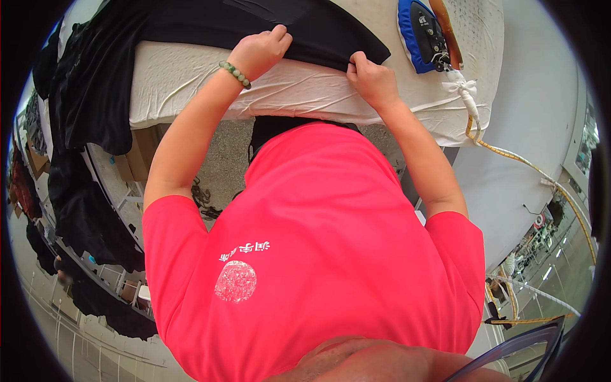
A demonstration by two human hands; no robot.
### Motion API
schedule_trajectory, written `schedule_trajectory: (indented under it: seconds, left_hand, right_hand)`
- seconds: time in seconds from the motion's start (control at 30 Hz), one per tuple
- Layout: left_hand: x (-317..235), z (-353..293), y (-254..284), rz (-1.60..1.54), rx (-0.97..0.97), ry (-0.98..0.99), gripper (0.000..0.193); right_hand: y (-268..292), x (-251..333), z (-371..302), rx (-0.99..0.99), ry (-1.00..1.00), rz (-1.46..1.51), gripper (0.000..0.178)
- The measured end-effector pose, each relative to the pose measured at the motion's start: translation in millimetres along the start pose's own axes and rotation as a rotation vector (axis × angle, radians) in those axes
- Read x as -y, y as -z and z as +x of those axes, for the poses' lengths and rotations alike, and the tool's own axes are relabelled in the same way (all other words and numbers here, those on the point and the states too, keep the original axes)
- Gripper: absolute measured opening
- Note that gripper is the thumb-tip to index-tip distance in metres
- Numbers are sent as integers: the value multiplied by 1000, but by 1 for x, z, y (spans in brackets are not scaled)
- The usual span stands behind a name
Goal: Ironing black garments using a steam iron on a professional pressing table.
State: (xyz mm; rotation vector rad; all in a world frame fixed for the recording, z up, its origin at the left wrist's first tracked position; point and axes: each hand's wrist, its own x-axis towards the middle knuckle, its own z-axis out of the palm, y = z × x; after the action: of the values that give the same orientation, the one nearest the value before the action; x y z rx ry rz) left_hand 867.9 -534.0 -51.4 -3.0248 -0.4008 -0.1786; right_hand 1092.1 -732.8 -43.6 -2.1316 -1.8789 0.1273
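Note:
A length of black cloth, perhaps a garment, lies across the padded white ironing table. My left hand, with a green bead bracelet at its wrist, is closed with its fingertips gripping the cloth near its front edge. Farther right, my right hand pinches the cloth's edge close to its pointed right end. Between the two hands the edge runs nearly straight. What lies under the cloth is hidden.
An iron with a blue rim and brown handle rests at the table's far right. Its wrapped cord and yellowish hose trail off the right side. More black cloth hangs down at the left. A cardboard box stands below the table.

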Motion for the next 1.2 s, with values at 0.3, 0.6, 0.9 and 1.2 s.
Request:
schedule_trajectory:
  seconds: [0.3, 0.6, 0.9, 1.2]
  left_hand:
    - [-68, -5, 9, -420, -357, 106, 34]
    - [-92, -5, 16, -559, -214, 137, 45]
    - [0, -64, 12, -126, -296, 445, 46]
    - [-26, -37, 13, -346, -230, 73, 41]
  right_hand:
    - [13, 20, -12, -45, 154, -32, 23]
    - [24, 31, -10, 23, 176, 30, 31]
    - [34, 26, -7, 104, 183, 47, 51]
    - [30, 26, -15, 138, 158, 45, 60]
